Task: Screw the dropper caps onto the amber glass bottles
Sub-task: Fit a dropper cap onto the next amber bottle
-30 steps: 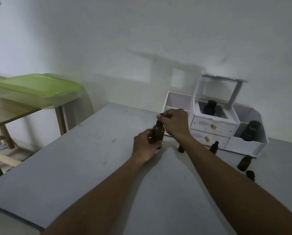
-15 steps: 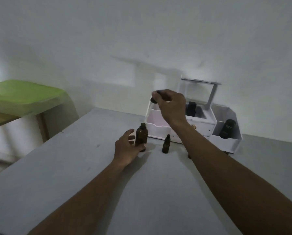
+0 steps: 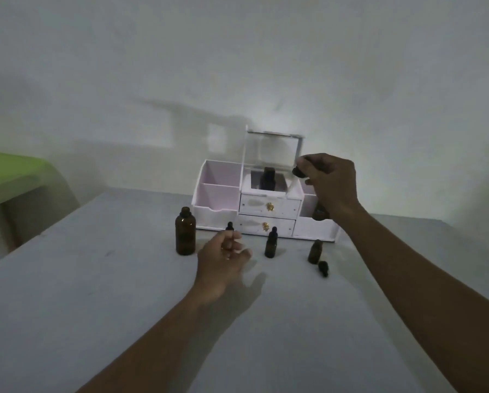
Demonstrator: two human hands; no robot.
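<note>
Centrally, the black dropper cap (image 3: 299, 171) was pinched between the thumb and fingertips of your right hand (image 3: 329, 185). That hand was raised in the air in front of the right side of the white organiser (image 3: 217, 194), with the cap well apart from every bottle neck.

The large amber bottle (image 3: 185, 235) stood upright and uncapped on the grey table (image 3: 95, 293), near the organiser's left front corner and to the left of your left hand (image 3: 223, 256). Your left hand hovered low over the table with its fingers loosely curled and nothing visible in its grasp. A small capped bottle (image 3: 230, 226) showed only its top behind those fingers; whether they touched it could not be determined.

To the right, a second small capped bottle (image 3: 271, 243) stood upright in front of the lower drawer (image 3: 266, 226). Further right, a small uncapped bottle (image 3: 315, 251) stood upright, with a loose dropper cap (image 3: 323, 268) lying on its side just beside it, on the near side.

The organiser sat at the back of the table by the wall, its clear lid (image 3: 271, 150) raised. A dark bottle (image 3: 267, 178) stood in the centre compartment under that lid. A dark jar (image 3: 319, 212) in the right compartment was partly hidden behind your right wrist. Both drawers with gold knobs were closed.

At the far left edge, a green-lidded container (image 3: 7, 168) appeared blurred.
</note>
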